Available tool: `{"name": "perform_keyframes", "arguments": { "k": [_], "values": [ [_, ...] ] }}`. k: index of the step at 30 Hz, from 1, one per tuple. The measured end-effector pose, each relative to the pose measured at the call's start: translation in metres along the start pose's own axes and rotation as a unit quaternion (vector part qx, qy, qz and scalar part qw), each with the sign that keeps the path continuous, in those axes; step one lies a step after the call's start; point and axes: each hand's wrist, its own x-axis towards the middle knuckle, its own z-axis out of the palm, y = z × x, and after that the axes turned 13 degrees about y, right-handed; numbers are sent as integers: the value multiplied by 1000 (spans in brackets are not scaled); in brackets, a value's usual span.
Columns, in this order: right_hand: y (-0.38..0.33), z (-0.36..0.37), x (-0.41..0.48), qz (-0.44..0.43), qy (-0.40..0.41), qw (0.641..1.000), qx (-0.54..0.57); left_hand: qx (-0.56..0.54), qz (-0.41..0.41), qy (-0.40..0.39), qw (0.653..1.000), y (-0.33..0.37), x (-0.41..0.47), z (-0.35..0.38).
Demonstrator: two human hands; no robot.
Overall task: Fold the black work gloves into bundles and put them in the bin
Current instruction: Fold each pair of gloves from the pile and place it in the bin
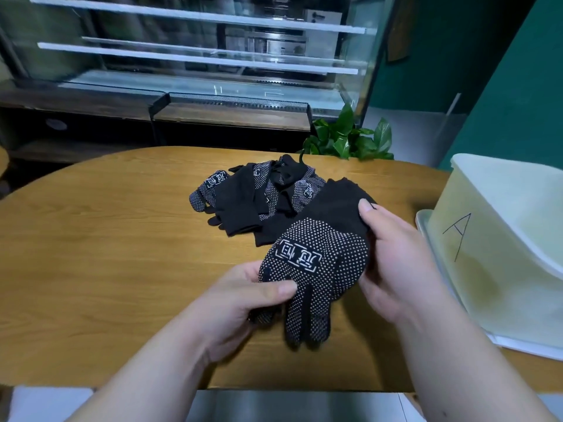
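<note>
I hold one dotted black glove (320, 266) above the wooden worktop (100, 239): my left hand (243, 303) pinches its finger end, my right hand (393, 257) grips the cuff. The other gloves (259, 193) lie heaped just behind it. The pale bin (499, 239), marked A, stands at my right.

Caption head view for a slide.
Dotted glove held in left hand and right hand over the table; glove pile behind, bin marked A at right.

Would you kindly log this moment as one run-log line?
left hand: pinches held glove at finger end | right hand: grips its cuff | pile of gloves: unfolded, behind | bin: at right, marked A
</note>
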Motion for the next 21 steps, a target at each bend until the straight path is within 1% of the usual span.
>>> {"name": "perform_keyframes", "arguments": {
  "k": [4,6,9,11,13,15,18,21],
  "values": [
    [-1,0,-2,-3,10,1000,-13,20,18,21,999,0,-1,5],
    [-4,2,-3,-10,15,999,-33,66,21,23,997,4,-4,7],
    [-8,1,-4,-25,34,998,-53,170,15,39,984,11,-6,6],
    [-8,0,-2,-45,38,996,-66,205,19,48,978,13,-5,3],
    [-6,1,-2,-77,33,993,-83,208,25,45,977,14,-5,0],
    [-5,4,-3,-116,22,985,-125,208,38,56,976,14,-5,0],
    [-12,16,-5,-166,-8,972,-167,193,71,117,972,12,-1,-1],
    [-19,28,-3,-222,-47,953,-201,143,93,198,965,13,5,-6]
  ]
}}
